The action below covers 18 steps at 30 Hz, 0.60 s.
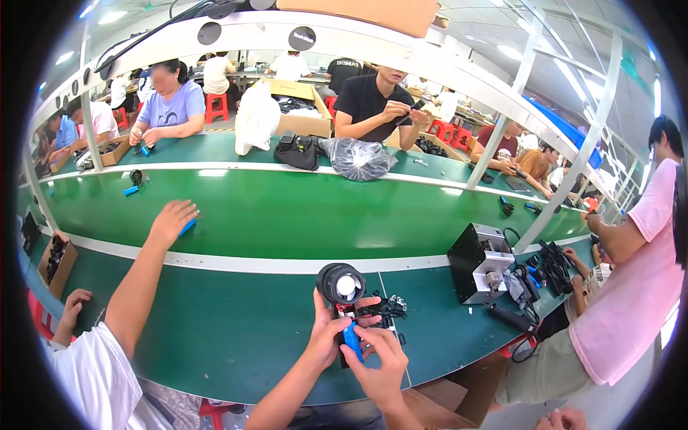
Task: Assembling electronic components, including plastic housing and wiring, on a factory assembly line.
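Observation:
A black lamp-like device [331, 281] with a round ribbed head and a white disc in its middle stands upright over the near edge of the table. My left hand [323, 338] is closed around its lower part, thumb against the blue part. Against the body below the head lies a blue cylindrical battery [351, 340], with red showing just above it. My right hand [383, 360] pinches the battery between thumb and fingers. Behind my right fingers, a pile of black cables with small metal ends [390, 308] rests on the table.
A green conveyor belt [301, 215] runs across beyond the green table [215, 322]. To the left, a co-worker's hand [174, 218] reaches over a blue piece on the belt. A black boxy machine [479, 261] stands right, near a corded black tool [510, 317]. An open carton [459, 394] sits below the table's edge.

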Motion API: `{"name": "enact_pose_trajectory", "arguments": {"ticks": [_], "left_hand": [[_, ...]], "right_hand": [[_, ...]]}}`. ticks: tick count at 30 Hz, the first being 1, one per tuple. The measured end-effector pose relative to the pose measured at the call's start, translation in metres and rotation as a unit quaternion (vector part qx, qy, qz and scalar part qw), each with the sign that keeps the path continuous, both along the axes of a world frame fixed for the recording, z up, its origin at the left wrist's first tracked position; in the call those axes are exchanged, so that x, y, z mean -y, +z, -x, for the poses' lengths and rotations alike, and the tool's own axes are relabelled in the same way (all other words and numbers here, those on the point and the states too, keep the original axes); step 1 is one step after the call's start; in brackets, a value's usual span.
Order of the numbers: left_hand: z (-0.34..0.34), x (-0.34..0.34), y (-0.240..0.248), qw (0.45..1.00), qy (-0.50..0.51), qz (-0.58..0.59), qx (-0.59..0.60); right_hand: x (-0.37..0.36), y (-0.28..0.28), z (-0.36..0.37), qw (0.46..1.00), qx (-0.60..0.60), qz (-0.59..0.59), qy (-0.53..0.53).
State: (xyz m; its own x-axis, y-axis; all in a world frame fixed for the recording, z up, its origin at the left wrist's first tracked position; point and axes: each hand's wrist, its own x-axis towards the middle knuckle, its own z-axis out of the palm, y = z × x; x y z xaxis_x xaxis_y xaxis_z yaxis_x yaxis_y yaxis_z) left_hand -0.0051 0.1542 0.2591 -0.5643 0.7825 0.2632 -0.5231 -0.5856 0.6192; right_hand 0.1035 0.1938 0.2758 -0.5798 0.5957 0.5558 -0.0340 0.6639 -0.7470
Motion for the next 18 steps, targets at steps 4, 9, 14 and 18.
{"name": "enact_pose_trajectory", "arguments": {"ticks": [4,9,14,18], "left_hand": [[-0.002,-0.005,-0.007,0.999,0.037,-0.011,0.018],[0.005,-0.004,-0.009,0.991,0.057,-0.047,0.11],[0.002,-0.006,-0.005,0.992,0.089,-0.032,0.089],[0.002,-0.002,-0.001,0.989,0.106,-0.076,0.062]], "right_hand": [[0.003,-0.015,0.008,0.99,0.008,-0.121,-0.075],[0.003,-0.006,0.004,0.946,0.077,-0.301,-0.091],[0.003,-0.016,-0.001,0.994,0.037,-0.101,0.006],[-0.002,-0.027,0.002,0.999,0.013,-0.044,0.017]]}}
